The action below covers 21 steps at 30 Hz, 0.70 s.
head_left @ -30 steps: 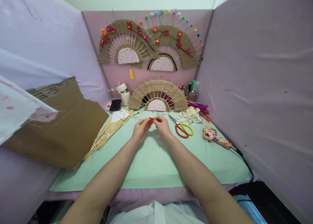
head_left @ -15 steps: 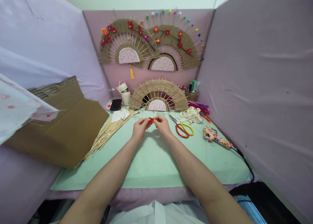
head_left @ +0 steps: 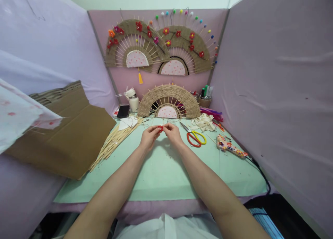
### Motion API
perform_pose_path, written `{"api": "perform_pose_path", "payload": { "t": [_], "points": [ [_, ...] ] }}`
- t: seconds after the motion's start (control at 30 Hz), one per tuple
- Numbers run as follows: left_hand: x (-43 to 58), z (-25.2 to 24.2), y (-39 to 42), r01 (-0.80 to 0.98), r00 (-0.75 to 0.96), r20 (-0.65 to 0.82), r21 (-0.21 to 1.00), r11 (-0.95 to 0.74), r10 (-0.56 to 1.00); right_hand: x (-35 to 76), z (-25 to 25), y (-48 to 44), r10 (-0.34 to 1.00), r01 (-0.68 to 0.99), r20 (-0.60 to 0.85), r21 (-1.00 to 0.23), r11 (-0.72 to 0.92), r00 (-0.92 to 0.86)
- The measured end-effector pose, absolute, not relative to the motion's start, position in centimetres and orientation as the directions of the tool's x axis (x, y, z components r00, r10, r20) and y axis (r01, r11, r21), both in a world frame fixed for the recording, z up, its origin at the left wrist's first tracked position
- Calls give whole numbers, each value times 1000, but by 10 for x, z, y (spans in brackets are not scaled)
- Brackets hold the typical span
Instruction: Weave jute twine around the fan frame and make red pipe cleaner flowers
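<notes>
Between my two hands, above the middle of the green table, is a small red flower (head_left: 160, 128), partly covered by fingers. My left hand (head_left: 150, 136) pinches it from the left side. From the right, the fingertips of my right hand (head_left: 172, 132) close on its other edge. Just beyond the hands stands a twine-wrapped fan (head_left: 169, 91) with a pink spotted half-circle at its base. Scissors (head_left: 195, 138) with one red and one yellow handle lie to the right of my right hand.
A floral glue gun (head_left: 230, 147) and its cord lie at the right. Thin sticks (head_left: 114, 141) and a cardboard sheet (head_left: 65, 134) occupy the left. Behind are a phone (head_left: 123, 111), a white bottle (head_left: 133, 100), a pen cup (head_left: 205, 101), cream fabric scraps (head_left: 204, 122) and decorated fans (head_left: 139, 27) on the back panel.
The red flower has turned slightly between my fingertips and shows less of itself. Both hands stay in almost the same place.
</notes>
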<state>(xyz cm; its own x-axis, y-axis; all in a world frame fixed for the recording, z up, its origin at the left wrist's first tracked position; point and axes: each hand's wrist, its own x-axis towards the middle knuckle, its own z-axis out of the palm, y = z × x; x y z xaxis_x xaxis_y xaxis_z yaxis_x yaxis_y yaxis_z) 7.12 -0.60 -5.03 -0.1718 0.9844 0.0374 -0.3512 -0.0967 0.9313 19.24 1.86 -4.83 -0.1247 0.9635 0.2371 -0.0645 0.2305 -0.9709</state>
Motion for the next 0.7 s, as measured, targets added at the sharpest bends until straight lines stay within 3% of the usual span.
{"api": "perform_pose_path", "payload": {
  "t": [0.47,0.7],
  "points": [
    [67,-55,-1,-314,-172,46,944,-100,984,196,-53,25,900,12,390,-917,400,-195],
    [68,-58,1,-292,-202,72,947,-130,977,194,-55,26,903,28,378,-920,391,-206]
  ]
}}
